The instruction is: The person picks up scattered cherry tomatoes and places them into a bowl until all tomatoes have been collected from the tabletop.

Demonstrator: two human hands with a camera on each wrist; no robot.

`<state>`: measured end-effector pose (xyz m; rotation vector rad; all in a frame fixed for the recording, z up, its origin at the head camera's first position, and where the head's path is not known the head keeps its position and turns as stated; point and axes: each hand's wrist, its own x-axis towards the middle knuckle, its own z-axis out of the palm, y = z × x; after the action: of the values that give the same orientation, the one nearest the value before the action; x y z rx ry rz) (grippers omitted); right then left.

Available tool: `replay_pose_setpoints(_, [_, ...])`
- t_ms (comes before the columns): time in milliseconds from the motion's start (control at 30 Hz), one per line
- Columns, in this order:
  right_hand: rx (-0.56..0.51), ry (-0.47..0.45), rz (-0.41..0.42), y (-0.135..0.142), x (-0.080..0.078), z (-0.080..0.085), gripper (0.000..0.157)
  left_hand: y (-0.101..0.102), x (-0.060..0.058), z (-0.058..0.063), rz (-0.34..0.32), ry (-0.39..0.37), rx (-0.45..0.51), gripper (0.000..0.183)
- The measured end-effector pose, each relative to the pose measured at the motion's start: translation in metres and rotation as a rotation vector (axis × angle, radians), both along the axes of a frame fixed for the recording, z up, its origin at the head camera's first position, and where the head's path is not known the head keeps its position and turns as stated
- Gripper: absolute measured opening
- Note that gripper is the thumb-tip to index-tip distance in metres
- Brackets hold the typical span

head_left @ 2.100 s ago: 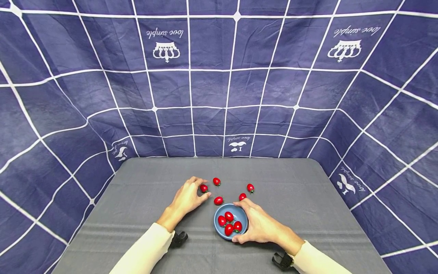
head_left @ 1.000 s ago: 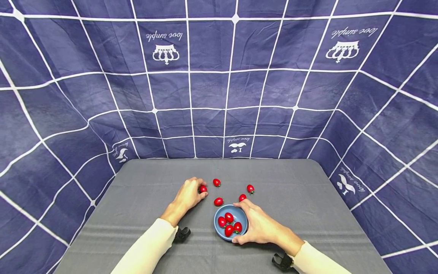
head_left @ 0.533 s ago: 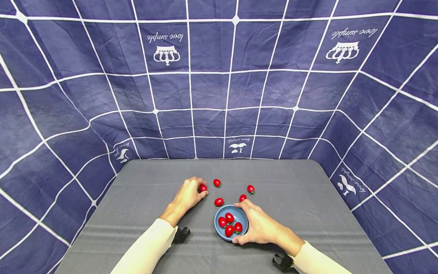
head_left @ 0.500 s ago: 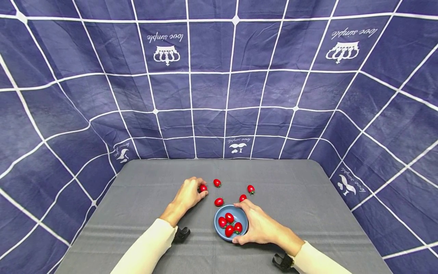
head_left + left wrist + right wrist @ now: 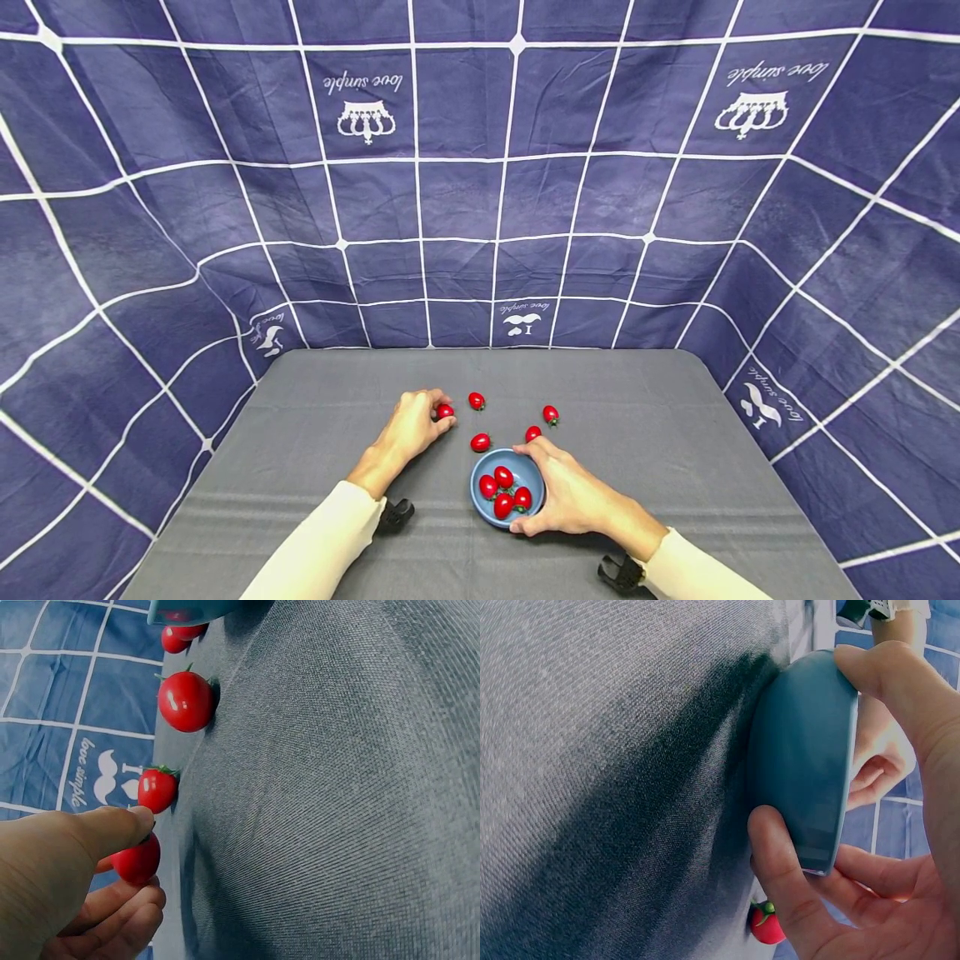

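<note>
Thumb and fingertips of my left hand [image 5: 407, 427] pinch a red cherry tomato [image 5: 137, 859] left of the middle of the table. In the left wrist view the tomato sits between the thumb above and the fingers below. My right hand [image 5: 579, 492] grips a small blue bowl [image 5: 530, 470] by its right side, fingers at the far rim and thumb at the near rim. Several cherry tomatoes [image 5: 503, 505] with green stems lie in the bowl. Seen from the right wrist, the bowl [image 5: 802, 750] stands on the cloth, its inside hidden.
Beyond the bowl lie more loose tomatoes: one [image 5: 481, 442] just behind it, one [image 5: 477, 401] farther back, one [image 5: 533, 433] by the right fingertips and one [image 5: 551, 414] to the right. A blue checked curtain [image 5: 457, 196] surrounds the grey table [image 5: 622, 392].
My left hand has gone from spread fingers around the tomato to pinching it, with a slight shift just now. The right hand and the bowl have stayed in place.
</note>
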<state>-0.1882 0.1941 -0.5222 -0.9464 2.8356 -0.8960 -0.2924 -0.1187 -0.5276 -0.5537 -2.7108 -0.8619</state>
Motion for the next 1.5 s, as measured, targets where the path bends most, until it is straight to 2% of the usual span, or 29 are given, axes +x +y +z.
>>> replay_pose_setpoints(233, [-0.002,-0.003,0.0,0.0,0.0,0.001,0.104,-0.002,0.004,0.004,-0.006,-0.009,0.009,0.025])
replay_pose_setpoints(500, [-0.004,-0.016,-0.004,0.0,0.0,0.001,0.105,0.0,0.008,0.007,-0.018,0.039,-0.007,0.024])
replay_pose_setpoints(933, [-0.014,-0.013,0.003,0.0,0.0,0.002,0.104,0.013,0.024,0.023,-0.037,0.088,-0.035,0.021])
replay_pose_setpoints(1367, [-0.044,0.001,0.023,0.006,0.0,0.003,0.105,0.029,0.048,0.042,-0.131,0.122,-0.003,0.024])
replay_pose_setpoints(1500, [-0.061,-0.036,0.029,0.007,0.0,0.003,0.108,0.034,0.055,0.046,-0.168,0.128,0.01,0.025])
